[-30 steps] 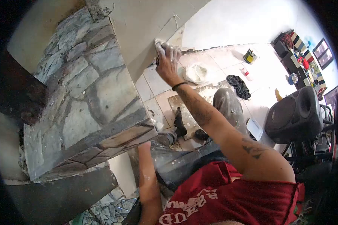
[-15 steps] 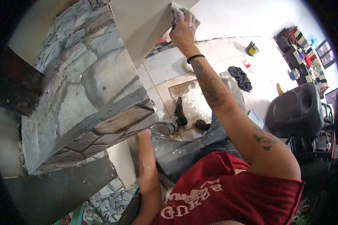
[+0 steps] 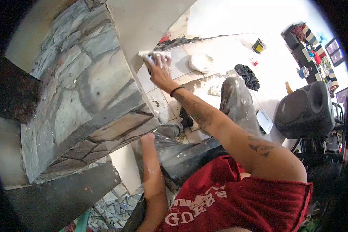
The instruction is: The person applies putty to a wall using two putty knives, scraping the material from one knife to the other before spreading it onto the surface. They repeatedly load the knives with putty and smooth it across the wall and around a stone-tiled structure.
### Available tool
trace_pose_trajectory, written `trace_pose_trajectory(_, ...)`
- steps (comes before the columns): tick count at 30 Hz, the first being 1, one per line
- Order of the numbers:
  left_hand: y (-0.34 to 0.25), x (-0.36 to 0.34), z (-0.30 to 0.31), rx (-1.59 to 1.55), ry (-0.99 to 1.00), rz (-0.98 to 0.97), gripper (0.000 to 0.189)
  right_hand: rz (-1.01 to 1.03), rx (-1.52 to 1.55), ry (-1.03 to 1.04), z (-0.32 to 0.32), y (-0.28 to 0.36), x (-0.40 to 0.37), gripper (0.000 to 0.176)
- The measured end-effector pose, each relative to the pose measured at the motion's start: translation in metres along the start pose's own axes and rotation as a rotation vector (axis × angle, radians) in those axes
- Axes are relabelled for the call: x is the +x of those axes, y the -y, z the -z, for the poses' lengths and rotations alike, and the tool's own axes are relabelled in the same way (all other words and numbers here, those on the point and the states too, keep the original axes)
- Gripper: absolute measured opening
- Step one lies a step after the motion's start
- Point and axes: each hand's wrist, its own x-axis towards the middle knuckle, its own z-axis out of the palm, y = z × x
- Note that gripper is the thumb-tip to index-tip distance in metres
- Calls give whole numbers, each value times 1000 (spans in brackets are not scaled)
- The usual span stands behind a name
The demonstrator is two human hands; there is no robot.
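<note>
My right hand (image 3: 159, 71), whitened over the fingers, is closed on a flat pale piece smeared with white (image 3: 145, 54); its exact kind I cannot tell. The piece is at the edge of the smooth beige wall panel (image 3: 143, 27), beside the stone-clad ledge (image 3: 100, 85). My left hand (image 3: 147, 137) is at the underside edge of that ledge, low in front of my body, and its fingers are hidden there.
Dusty trousered legs (image 3: 239, 100) are below my arms, over a tiled floor. On the floor are a white bag-like thing (image 3: 202, 63), a black crumpled cloth (image 3: 246, 76) and a yellow-labelled bucket (image 3: 259, 46). A large black speaker (image 3: 305, 110) stands at the right.
My right hand has moved down and to the left along the wall panel, still holding the pale piece. The left hand has stayed at the ledge. More of the white bag-like thing shows.
</note>
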Motion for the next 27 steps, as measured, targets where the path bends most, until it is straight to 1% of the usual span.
trace_pose_trajectory(1, 0, 5, 4, 23, -16, 40, 36, 30, -5, 5, 12, 7, -5, 47)
trace_pose_trajectory(4, -4, -2, -9, 68, -20, 42, 33, 46, 40, -77, 38, -5, 2, 47)
trace_pose_trajectory(5, -4, -6, -15, 64, -27, 31, 33, -14, 71, -128, 42, -17, 11, 58)
trace_pose_trajectory(6, -6, -9, -17, 69, -41, 55, 33, 4, -48, -176, 51, -34, 29, 66)
trace_pose_trajectory(7, -8, -13, -21, 74, -55, 79, 34, -32, -38, -212, 69, -43, 48, 67)
trace_pose_trajectory(8, -9, -15, -25, 72, -26, 80, 33, -69, -86, -294, 78, -55, 71, 63)
trace_pose_trajectory(10, -11, -19, -30, 69, 27, 77, 32, 4, -71, -437, 114, -53, 107, 59)
trace_pose_trajectory(11, -9, -14, -22, 136, -16, 24, 30, -37, -42, -405, 129, -46, 120, 61)
trace_pose_trajectory(12, -7, -9, -16, 127, -17, 25, 29, -75, -13, -374, 137, -42, 127, 65)
trace_pose_trajectory(15, -2, 5, -5, 95, -18, 35, 26, 10, -145, -467, 114, -52, 127, 62)
trace_pose_trajectory(18, -1, 6, -2, 86, -38, 72, 26, -7, -112, -405, 77, -54, 103, 60)
trace_pose_trajectory(19, -1, 5, -2, 87, -40, 86, 27, -66, -155, -372, 72, -42, 90, 62)
trace_pose_trajectory(20, -4, 0, -8, 94, -28, 100, 27, -28, -146, -391, 43, -61, 82, 66)
trace_pose_trajectory(22, -6, -5, -14, 80, -29, 118, 27, -19, -86, -390, 24, -47, 61, 66)
trace_pose_trajectory(24, -8, -10, -24, 84, -47, 110, 28, -36, -51, -289, 12, -29, 40, 59)
trace_pose_trajectory(27, -13, -14, -29, 182, -62, 92, 29, -77, -1, -209, -6, -4, 15, 61)
